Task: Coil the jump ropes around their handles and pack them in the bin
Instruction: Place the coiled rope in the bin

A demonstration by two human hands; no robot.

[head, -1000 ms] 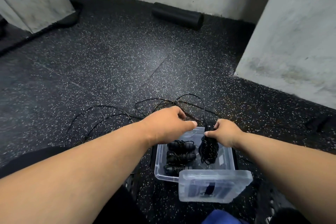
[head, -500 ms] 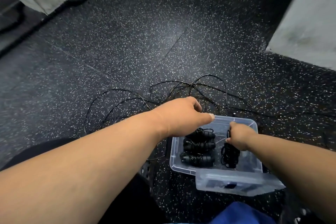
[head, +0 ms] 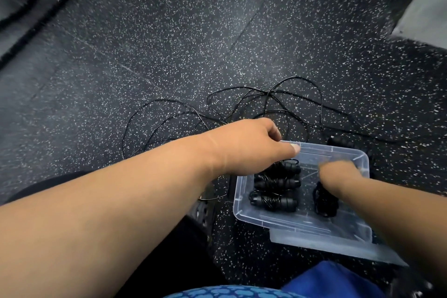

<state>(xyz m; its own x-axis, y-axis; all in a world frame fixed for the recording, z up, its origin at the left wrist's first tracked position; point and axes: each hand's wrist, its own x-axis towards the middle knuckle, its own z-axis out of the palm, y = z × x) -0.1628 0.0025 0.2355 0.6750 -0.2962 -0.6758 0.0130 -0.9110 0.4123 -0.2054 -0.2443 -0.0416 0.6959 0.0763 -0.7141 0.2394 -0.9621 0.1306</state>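
Counting four coiled ropes (head: 275, 182), one bin (head: 244, 210)

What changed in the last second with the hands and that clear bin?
The right hand, blurred, carried its coiled rope bundle from above the bin's far rim down inside, right of the three coiled ropes. The left hand stayed at the far left rim. The loose rope on the floor stayed put, though the camera tilted down.
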